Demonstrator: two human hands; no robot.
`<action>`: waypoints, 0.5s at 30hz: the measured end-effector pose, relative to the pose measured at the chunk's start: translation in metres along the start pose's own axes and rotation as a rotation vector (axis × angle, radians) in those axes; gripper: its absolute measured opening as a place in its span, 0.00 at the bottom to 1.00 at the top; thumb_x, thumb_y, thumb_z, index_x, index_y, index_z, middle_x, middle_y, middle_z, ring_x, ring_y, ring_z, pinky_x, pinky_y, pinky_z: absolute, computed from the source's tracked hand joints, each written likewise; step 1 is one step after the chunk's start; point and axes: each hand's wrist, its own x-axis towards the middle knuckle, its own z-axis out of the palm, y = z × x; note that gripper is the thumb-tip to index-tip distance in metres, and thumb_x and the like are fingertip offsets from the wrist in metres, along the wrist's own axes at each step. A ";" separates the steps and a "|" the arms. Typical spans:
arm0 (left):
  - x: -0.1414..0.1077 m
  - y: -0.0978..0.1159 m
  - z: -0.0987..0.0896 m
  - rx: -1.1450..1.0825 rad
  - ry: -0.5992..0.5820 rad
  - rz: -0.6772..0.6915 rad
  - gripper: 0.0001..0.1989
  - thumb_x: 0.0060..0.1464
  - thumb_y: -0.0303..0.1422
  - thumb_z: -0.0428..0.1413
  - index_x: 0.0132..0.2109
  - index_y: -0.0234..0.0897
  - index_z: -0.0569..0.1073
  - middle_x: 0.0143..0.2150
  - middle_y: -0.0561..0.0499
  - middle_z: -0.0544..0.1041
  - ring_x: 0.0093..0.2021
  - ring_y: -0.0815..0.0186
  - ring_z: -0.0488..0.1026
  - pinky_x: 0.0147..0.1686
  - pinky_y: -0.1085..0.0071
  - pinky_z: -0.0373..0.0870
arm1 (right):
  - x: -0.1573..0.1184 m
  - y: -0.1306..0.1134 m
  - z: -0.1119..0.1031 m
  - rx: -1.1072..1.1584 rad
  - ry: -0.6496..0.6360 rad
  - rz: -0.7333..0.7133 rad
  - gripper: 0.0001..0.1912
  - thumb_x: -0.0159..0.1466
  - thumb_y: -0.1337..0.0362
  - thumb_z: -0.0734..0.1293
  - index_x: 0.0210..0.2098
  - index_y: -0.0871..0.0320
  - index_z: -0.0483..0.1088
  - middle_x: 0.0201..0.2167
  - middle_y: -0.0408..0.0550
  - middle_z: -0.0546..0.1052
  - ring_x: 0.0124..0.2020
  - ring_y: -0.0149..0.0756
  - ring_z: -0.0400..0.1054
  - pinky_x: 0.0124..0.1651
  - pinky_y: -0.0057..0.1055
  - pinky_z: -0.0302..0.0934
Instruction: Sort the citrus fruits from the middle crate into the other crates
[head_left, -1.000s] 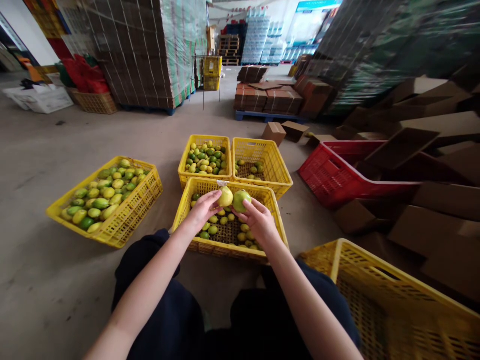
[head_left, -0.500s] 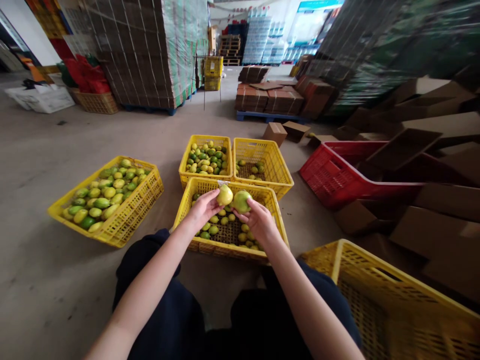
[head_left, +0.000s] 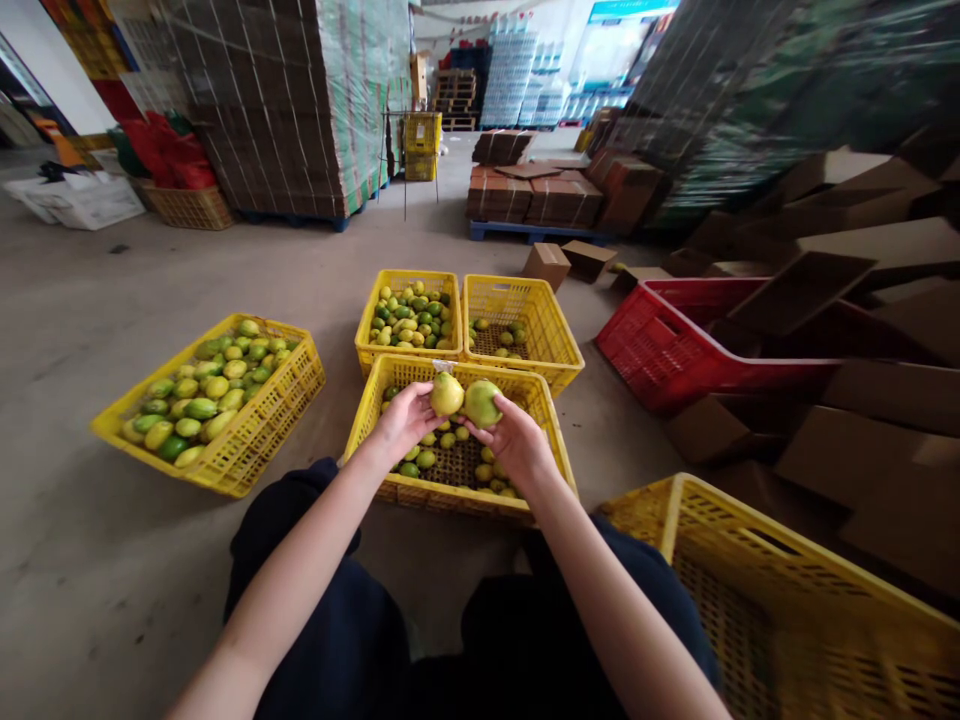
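Over the near yellow crate (head_left: 361, 432), my left hand (head_left: 405, 425) is closed around a yellow lemon (head_left: 447, 394). My right hand (head_left: 517, 440) grips a greener lemon (head_left: 482, 403) right beside it. Both fruits are held up side by side; whether they touch is hard to tell. Below them, loose yellow and green lemons (head_left: 426, 459) lie on the crate's slatted floor, partly hidden by my hands.
Behind stand a yellow crate (head_left: 367, 352) well filled with lemons and another (head_left: 564, 372) holding several. A full crate (head_left: 259, 440) is at left. A yellow crate (head_left: 795, 560), a red crate (head_left: 645, 350) and cardboard boxes (head_left: 870, 460) crowd the right.
Both hands keep their lemons over the near crate, nearly still. The yellow lemon looks slightly turned, and the whole view has shifted a little.
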 end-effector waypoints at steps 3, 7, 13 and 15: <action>0.001 0.000 0.000 -0.028 -0.017 -0.008 0.11 0.58 0.30 0.49 0.38 0.29 0.74 0.31 0.45 0.78 0.30 0.67 0.76 0.32 0.75 0.75 | 0.000 -0.002 0.000 0.060 0.021 0.003 0.13 0.51 0.58 0.72 0.34 0.54 0.75 0.32 0.43 0.81 0.31 0.36 0.76 0.37 0.31 0.73; 0.004 -0.001 0.000 -0.051 -0.021 -0.060 0.13 0.60 0.35 0.50 0.36 0.28 0.74 0.30 0.45 0.77 0.27 0.71 0.75 0.29 0.80 0.73 | 0.001 -0.006 -0.002 0.098 0.028 0.112 0.15 0.55 0.52 0.70 0.34 0.57 0.75 0.26 0.45 0.80 0.22 0.33 0.74 0.28 0.26 0.72; 0.008 -0.005 -0.001 -0.010 -0.037 -0.072 0.11 0.56 0.36 0.56 0.37 0.30 0.74 0.32 0.47 0.76 0.28 0.71 0.75 0.31 0.78 0.74 | 0.004 -0.006 -0.005 0.225 -0.031 0.215 0.18 0.61 0.52 0.65 0.37 0.63 0.72 0.24 0.48 0.79 0.21 0.32 0.74 0.25 0.23 0.71; 0.007 -0.007 -0.002 0.034 -0.056 -0.024 0.10 0.52 0.36 0.61 0.38 0.33 0.73 0.33 0.49 0.76 0.29 0.71 0.74 0.32 0.76 0.74 | 0.004 -0.004 -0.005 0.234 -0.024 0.176 0.14 0.59 0.56 0.67 0.38 0.61 0.71 0.25 0.46 0.78 0.23 0.32 0.74 0.28 0.25 0.72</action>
